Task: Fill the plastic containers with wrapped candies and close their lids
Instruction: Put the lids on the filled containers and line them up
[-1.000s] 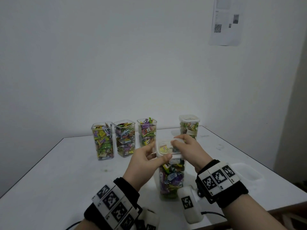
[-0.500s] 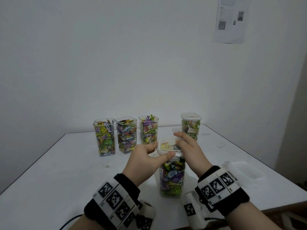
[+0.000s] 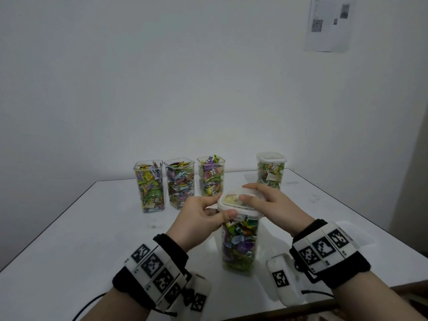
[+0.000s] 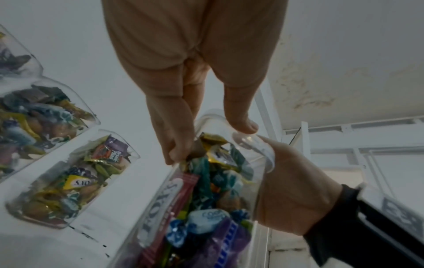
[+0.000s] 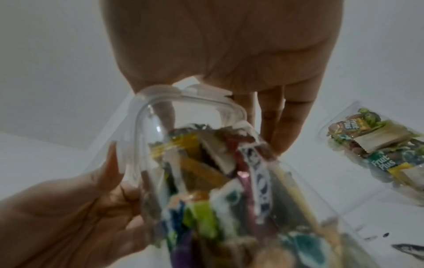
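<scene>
While the white counter point(image 3: 69, 228) carries three uncovered candy-filled containers point(image 3: 179, 183) at the back and a lidded one point(image 3: 271, 170) to the right, the nearest container point(image 3: 239, 244) stands full between both hands. Left hand point(image 3: 196, 222) has its grip pinched on the lid point(image 3: 231, 201) corner; right hand point(image 3: 275, 206) presses flat-fingered on top. Uneven pressing could leave one edge unseated, or tip the tall container; wrapped candies point(image 4: 206, 181) heaped near the rim may block the seal

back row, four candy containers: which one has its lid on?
The far-right container, standing apart from the other three, carries a white lid. The three containers grouped at left are open-topped, with candies showing at the rim.
</scene>
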### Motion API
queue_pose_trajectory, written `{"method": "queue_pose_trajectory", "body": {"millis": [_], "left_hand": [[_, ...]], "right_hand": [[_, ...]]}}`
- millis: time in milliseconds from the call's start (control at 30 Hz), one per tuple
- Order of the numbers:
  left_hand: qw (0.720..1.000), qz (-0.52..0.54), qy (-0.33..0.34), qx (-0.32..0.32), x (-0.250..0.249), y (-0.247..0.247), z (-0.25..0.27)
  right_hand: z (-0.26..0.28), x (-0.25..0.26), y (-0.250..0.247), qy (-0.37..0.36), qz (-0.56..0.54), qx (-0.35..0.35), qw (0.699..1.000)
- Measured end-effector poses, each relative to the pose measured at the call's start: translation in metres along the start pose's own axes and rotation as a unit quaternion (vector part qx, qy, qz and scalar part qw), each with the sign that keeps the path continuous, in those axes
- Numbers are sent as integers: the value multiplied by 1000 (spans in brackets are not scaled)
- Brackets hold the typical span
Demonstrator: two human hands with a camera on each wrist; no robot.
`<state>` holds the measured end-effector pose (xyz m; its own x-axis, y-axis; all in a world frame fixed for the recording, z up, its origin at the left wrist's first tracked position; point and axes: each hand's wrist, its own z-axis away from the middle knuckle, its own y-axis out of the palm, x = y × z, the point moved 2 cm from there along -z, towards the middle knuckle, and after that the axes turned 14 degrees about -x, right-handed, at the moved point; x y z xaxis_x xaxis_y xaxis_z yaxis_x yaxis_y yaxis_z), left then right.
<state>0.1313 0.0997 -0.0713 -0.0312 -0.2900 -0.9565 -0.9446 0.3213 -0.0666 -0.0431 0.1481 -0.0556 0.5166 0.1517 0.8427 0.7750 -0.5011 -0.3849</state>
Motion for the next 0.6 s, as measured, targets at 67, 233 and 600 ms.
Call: {"method": "queue_pose_trajectory", "body": {"millis": [67, 233, 600], "left_hand": [[1000, -2, 8, 7, 1, 0, 1], [998, -41, 51, 11, 4, 0, 2], [997, -64, 33, 27, 8, -10, -2]], "right_hand": [[4, -1, -4, 6, -6, 25, 1000], [15, -4, -25, 15, -36, 128, 991], [21, -7, -34, 24, -85, 135, 987]]}}
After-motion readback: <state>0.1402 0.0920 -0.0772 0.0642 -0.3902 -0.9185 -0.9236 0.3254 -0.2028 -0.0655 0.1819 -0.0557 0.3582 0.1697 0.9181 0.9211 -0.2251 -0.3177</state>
